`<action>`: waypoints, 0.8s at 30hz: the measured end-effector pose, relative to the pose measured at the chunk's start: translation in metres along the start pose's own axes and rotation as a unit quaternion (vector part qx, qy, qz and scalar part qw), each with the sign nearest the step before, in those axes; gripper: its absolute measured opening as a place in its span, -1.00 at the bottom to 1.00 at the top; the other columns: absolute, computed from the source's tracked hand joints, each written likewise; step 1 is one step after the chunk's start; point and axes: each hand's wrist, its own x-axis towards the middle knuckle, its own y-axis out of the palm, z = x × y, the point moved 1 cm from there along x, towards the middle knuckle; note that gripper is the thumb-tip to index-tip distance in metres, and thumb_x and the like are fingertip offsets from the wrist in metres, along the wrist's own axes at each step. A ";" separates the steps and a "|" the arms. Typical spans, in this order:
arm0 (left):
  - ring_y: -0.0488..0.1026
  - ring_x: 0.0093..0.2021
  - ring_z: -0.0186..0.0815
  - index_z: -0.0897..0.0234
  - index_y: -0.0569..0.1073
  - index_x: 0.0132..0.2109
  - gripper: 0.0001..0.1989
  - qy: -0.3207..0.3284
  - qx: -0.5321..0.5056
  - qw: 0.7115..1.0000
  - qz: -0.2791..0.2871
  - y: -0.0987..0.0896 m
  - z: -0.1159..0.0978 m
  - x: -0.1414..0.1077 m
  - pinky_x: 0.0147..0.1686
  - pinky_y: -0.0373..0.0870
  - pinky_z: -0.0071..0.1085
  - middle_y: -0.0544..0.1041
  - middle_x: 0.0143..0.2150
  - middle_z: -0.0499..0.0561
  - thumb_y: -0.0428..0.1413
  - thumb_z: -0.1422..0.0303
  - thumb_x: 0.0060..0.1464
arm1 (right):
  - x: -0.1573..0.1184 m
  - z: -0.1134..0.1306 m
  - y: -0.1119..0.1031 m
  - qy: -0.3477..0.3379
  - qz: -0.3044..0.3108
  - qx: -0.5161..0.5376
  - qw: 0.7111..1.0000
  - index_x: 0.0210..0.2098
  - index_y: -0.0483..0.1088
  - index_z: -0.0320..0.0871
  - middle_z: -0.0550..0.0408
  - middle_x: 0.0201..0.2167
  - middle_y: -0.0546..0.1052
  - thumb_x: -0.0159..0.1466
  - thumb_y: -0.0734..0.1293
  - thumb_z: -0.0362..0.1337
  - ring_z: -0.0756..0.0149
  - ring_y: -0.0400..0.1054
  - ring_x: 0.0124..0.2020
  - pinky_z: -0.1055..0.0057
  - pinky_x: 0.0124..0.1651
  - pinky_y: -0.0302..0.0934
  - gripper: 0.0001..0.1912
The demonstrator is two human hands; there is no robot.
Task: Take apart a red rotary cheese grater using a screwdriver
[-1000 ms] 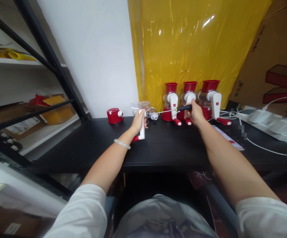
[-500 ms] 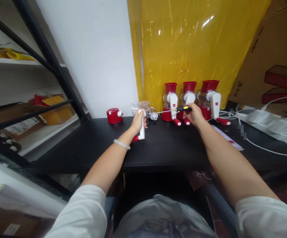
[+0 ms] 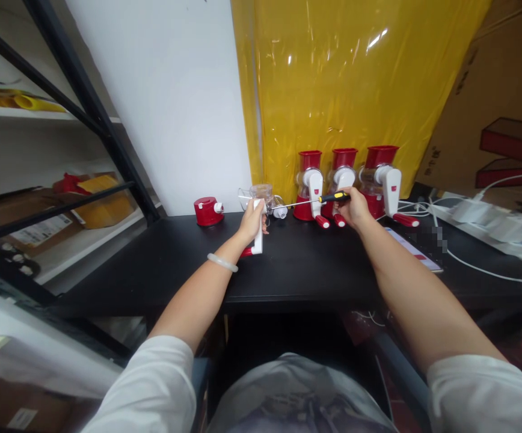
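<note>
My left hand (image 3: 252,222) is closed around a white crank handle (image 3: 258,242) with a red grip at its lower end. In my right hand (image 3: 353,207) is a screwdriver (image 3: 333,197) with a black and yellow handle, held level. Its thin shaft points left, and the tip reaches the upper part of the crank, where my fingers partly hide it. Right behind my left hand sit a clear plastic housing (image 3: 261,191) and a drum grater piece with a white end (image 3: 281,211). Further left stands a red base (image 3: 209,211) with a white knob on its side.
Three red and white rotary graters (image 3: 310,180) stand in a row at the back of the black table (image 3: 297,270). A phone-like tablet (image 3: 412,249), white cables and a power strip (image 3: 491,231) lie at the right. Metal shelving (image 3: 89,114) with boxes borders the left.
Almost nothing differs. The screwdriver has stayed at the crank, with my right hand turned very slightly around its handle.
</note>
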 end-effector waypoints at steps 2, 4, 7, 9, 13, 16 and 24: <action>0.26 -0.67 -0.42 0.10 0.29 0.04 -0.65 0.001 0.006 1.000 -0.007 0.000 0.000 0.000 -0.62 0.29 -0.53 0.29 -0.52 -0.25 0.11 -0.03 0.38 | 0.001 -0.001 0.000 -0.005 -0.001 -0.003 1.000 -0.50 0.29 -0.07 0.19 -0.62 0.34 0.13 0.43 -0.21 0.39 0.20 -0.62 0.45 -0.59 0.14 -0.78; 0.27 -0.67 -0.42 0.11 0.31 0.04 -0.62 0.005 0.014 1.000 -0.011 -0.001 0.001 0.001 -0.62 0.29 -0.52 0.30 -0.52 -0.24 0.15 -0.04 0.35 | 0.001 -0.001 -0.001 -0.010 0.003 -0.008 1.000 -0.49 0.27 -0.07 0.20 -0.61 0.34 0.14 0.44 -0.18 0.40 0.19 -0.62 0.45 -0.59 0.15 -0.74; 0.28 -0.67 -0.42 0.12 0.33 0.03 -0.62 0.013 0.029 0.999 -0.015 -0.002 0.002 0.002 -0.61 0.30 -0.51 0.31 -0.52 -0.22 0.18 -0.03 0.34 | 0.002 -0.002 -0.002 -0.009 0.011 -0.009 1.000 -0.48 0.28 -0.07 0.19 -0.60 0.34 0.14 0.45 -0.16 0.38 0.22 -0.60 0.45 -0.59 0.17 -0.74; 0.29 -0.67 -0.42 0.12 0.34 0.03 -0.62 0.016 0.032 0.999 -0.018 -0.003 0.003 0.003 -0.61 0.28 -0.51 0.32 -0.52 -0.21 0.19 -0.03 0.34 | 0.001 -0.002 -0.003 -0.005 0.013 -0.006 1.000 -0.49 0.30 -0.07 0.18 -0.61 0.35 0.14 0.45 -0.16 0.37 0.23 -0.60 0.45 -0.59 0.17 -0.75; 0.29 -0.68 -0.42 0.11 0.36 0.05 -0.62 0.030 0.036 0.999 -0.023 -0.003 0.007 0.006 -0.61 0.27 -0.52 0.33 -0.52 -0.21 0.17 -0.04 0.34 | -0.003 0.004 0.001 0.002 0.015 -0.008 1.000 -0.48 0.30 -0.06 0.17 -0.62 0.36 0.18 0.44 -0.12 0.37 0.22 -0.61 0.44 -0.60 0.16 -0.74; 0.29 -0.68 -0.42 0.12 0.35 0.04 -0.61 0.041 0.039 0.998 -0.018 -0.004 0.008 0.007 -0.62 0.27 -0.53 0.33 -0.52 -0.22 0.19 -0.04 0.33 | -0.003 0.012 0.006 0.004 0.010 -0.030 0.999 -0.45 0.29 -0.06 0.19 -0.65 0.34 0.24 0.45 0.05 0.38 0.20 -0.66 0.45 -0.63 0.12 -0.61; 0.28 -0.68 -0.42 0.12 0.35 0.01 -0.63 0.045 0.027 0.998 -0.035 -0.007 0.004 0.005 -0.63 0.25 -0.54 0.32 -0.53 -0.23 0.19 -0.03 0.34 | -0.008 0.018 0.014 -0.030 0.036 -0.078 0.996 -0.37 0.27 -0.03 0.36 -0.71 0.16 0.24 0.52 0.21 0.48 0.03 -0.74 0.52 -0.68 0.03 -0.48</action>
